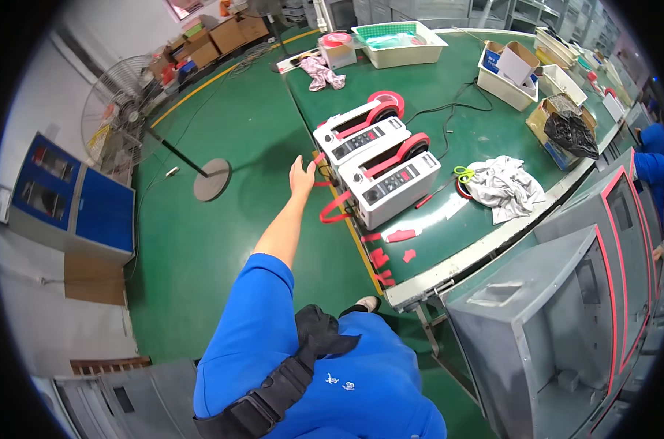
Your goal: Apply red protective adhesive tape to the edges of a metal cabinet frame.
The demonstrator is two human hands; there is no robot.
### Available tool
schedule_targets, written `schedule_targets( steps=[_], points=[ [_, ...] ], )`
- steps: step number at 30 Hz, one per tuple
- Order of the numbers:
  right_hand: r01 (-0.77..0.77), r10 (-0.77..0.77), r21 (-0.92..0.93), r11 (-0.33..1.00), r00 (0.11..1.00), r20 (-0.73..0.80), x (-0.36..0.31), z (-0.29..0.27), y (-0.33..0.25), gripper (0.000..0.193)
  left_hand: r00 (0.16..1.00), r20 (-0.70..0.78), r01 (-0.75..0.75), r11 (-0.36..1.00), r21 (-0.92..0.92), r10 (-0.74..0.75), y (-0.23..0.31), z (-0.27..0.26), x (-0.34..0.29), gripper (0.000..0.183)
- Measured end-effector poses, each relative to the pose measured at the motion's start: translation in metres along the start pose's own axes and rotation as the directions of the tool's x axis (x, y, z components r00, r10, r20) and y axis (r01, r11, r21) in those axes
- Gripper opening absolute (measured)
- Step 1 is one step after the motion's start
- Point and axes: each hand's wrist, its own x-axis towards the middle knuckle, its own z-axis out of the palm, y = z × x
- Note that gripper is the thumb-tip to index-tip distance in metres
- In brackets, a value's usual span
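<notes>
My left hand (pixel 301 178) reaches forward, fingers somewhat apart, beside the front end of the farther of two white tape dispensers (pixel 363 144). No object shows in it. A short red tape end sticks out by my fingers; whether they touch it I cannot tell. The nearer tape dispenser (pixel 399 192) stands right alongside, and a looped strip of red tape (pixel 333 211) hangs from its front. Both machines carry red tape rolls on top. Cut red tape pieces (pixel 378 257) lie along the table's edge below them. My right hand is out of view.
On the green table (pixel 434 252) lie a crumpled white cloth (pixel 505 186) and green-handled scissors (pixel 464 174). Bins, including a white bin (pixel 401 51), stand farther back. Grey metal housings (pixel 526 307) edged in red are at right, near another person's blue sleeve (pixel 653 167). A standing fan (pixel 131 113) is at left.
</notes>
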Motion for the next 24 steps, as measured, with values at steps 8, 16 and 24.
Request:
schedule_targets(
  steps=[8,16,24],
  points=[
    [-0.147,0.122,0.263,0.953,0.987,0.109,-0.035,-0.102,0.097,0.045,0.918,0.396,0.075,0.973,-0.219,0.018,-0.030,-0.028,0.009,0.034],
    [-0.388,0.280,0.027,0.921,0.708,0.648,-0.257,0.112,-0.007,0.032,0.660,0.742,-0.220,0.974,0.047,0.113,-0.100,-0.115,-0.048,0.032],
    [0.500,-0.597,0.394,0.771,0.350,0.722,-0.344,0.178,-0.210,0.040,0.051,0.912,0.042,0.911,-0.409,0.407,0.186,-0.107,-0.166,0.012]
  ],
)
